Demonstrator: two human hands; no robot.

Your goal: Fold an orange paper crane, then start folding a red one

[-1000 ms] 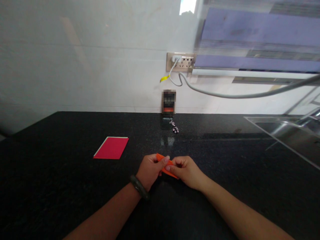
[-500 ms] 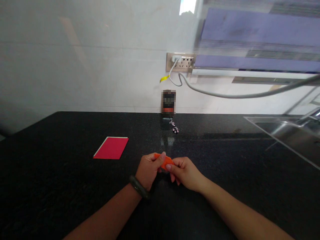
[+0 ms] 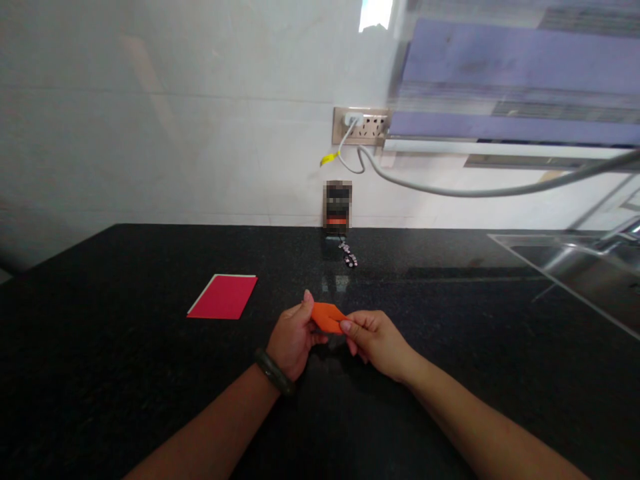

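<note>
A small folded piece of orange paper (image 3: 327, 318) is held between both hands, low over the dark countertop. My left hand (image 3: 293, 337) grips its left end, thumb raised along the edge and fingers underneath. Thumb and fingers of my right hand (image 3: 376, 339) pinch the right end. A dark bangle (image 3: 275, 372) circles my left wrist. Off to the left, a flat stack of square paper (image 3: 223, 297) lies on the counter, red on top with a white edge showing behind.
The black speckled countertop (image 3: 125, 347) meets a pale tiled wall (image 3: 175, 153). A blurred-out upright phone-like object (image 3: 338, 207) with a beaded strap (image 3: 349, 255) leans there. A socket panel (image 3: 363, 127) with a grey cable (image 3: 450, 193) is above. A steel sink (image 3: 575, 267) is at right.
My left hand has shifted slightly left and its thumb has lifted off the paper's face, so more of the orange paper shows. My right hand has moved slightly right, still pinching.
</note>
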